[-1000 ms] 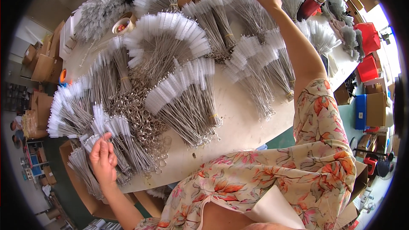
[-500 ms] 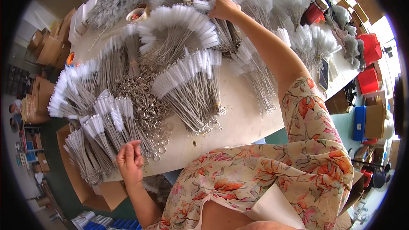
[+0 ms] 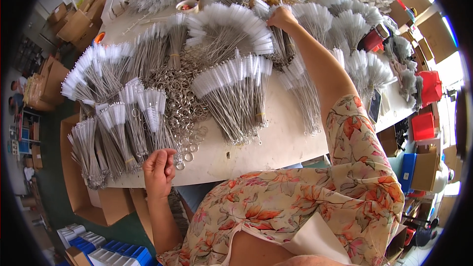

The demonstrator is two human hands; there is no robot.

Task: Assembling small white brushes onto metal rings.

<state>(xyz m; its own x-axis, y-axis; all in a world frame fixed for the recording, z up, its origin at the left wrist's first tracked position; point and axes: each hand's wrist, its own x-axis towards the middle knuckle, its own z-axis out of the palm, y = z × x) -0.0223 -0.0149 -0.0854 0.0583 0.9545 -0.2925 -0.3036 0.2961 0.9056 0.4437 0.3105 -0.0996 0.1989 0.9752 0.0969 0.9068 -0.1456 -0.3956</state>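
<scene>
My right hand (image 3: pixel 282 18) reaches to the back of the table, its fingers closed at the white bristle end of a thin wire-handled brush (image 3: pixel 281 1); my hand partly hides it. Below that hand stands a bundle of brushes (image 3: pixel 282 44). My left hand (image 3: pixel 159 171) is at the front edge of the table, thumb and fingers pressed together; what they hold, if anything, is too small to tell. Beside it lie loose metal key rings (image 3: pixel 189 143) and bundles of brushes (image 3: pixel 125 138). In the middle a fanned row of brushes (image 3: pixel 236 96) lies with its looped wire ends toward me.
More brush bundles cover the back and right of the table (image 3: pixel 290 143). A roll of tape (image 3: pixel 188 6) lies at the back left, a red jar (image 3: pixel 374 38) at the right. An open cardboard box (image 3: pixel 106 209) stands below the left edge. A phone (image 3: pixel 374 106) lies at the right.
The view has shifted, so the table sits a little farther right and higher in it. My right hand stays at the back bundle; my left hand stays by the front edge, its fingers more curled in.
</scene>
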